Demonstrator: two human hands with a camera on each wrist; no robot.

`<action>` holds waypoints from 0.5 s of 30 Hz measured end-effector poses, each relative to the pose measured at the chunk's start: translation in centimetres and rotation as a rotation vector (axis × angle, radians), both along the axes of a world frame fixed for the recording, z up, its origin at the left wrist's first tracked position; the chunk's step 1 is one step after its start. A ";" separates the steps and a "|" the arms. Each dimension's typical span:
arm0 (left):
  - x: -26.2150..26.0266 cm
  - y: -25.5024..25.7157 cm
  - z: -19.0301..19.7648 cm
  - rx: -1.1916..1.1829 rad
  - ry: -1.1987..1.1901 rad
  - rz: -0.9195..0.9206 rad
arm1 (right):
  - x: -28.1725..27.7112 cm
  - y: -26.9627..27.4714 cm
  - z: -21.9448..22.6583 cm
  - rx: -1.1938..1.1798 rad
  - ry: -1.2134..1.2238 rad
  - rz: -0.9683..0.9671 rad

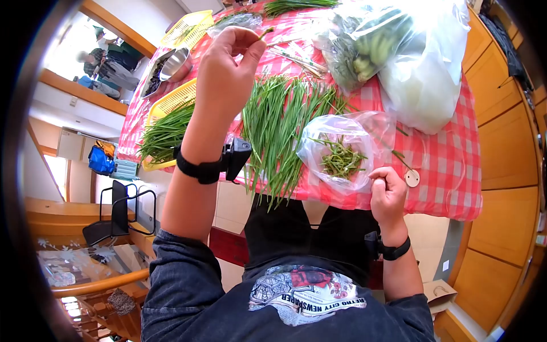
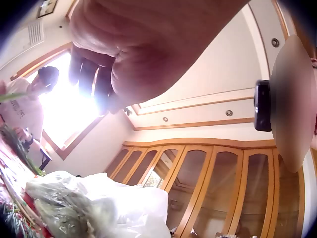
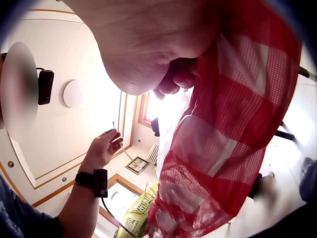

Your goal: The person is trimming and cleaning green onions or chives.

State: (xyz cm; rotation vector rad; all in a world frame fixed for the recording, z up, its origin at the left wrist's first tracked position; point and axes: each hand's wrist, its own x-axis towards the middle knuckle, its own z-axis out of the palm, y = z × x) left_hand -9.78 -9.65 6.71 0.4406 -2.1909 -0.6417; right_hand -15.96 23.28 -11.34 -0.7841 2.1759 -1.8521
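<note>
Raised over the far left part of the table, my left hand (image 1: 231, 54) pinches a thin green chive (image 1: 266, 33) between thumb and fingertips. My right hand (image 1: 388, 196) is low at the table's near edge, its fingers curled at the rim of a clear plastic bag (image 1: 310, 139) and holding it there. Short green trimmings (image 1: 343, 159) lie inside that bag. To its left, a broad heap of long chives (image 1: 273, 125) spreads over the red checked tablecloth (image 1: 439, 188), with ends hanging past the near edge. In the left wrist view the left hand's fingertips are dark against the window.
A yellow basket (image 1: 171, 102) of chives (image 1: 165, 134) stands left, near a metal bowl (image 1: 177, 65). Large plastic bags of leafy vegetables (image 1: 376, 48) fill the far right. A round wooden disc (image 1: 412, 178) lies beside my right hand. Another person (image 2: 25, 116) stands across the table.
</note>
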 end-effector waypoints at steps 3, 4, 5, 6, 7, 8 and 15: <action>1.3 3.0 2.2 -0.357 -0.019 -0.057 | 0.1 -0.1 0.1 -0.012 0.023 -0.006; 1.6 4.0 2.8 -0.357 -0.019 -0.059 | 0.0 -0.1 0.1 -0.011 0.023 -0.008; 1.9 5.1 3.3 -0.437 0.002 -0.131 | 0.0 0.0 0.1 -0.006 0.018 -0.004; 2.1 5.8 3.6 -0.517 0.023 -0.203 | 0.0 0.0 0.1 -0.001 0.014 0.001; 2.2 6.2 3.7 -0.515 0.021 -0.204 | 0.0 0.0 0.1 0.001 0.012 0.001; 2.2 6.6 3.8 -0.552 0.000 -0.242 | 0.0 -0.1 0.2 -0.006 0.024 0.000; 2.6 7.4 -1.7 -0.440 -0.188 -0.357 | 0.0 0.1 -0.1 -0.029 0.036 0.000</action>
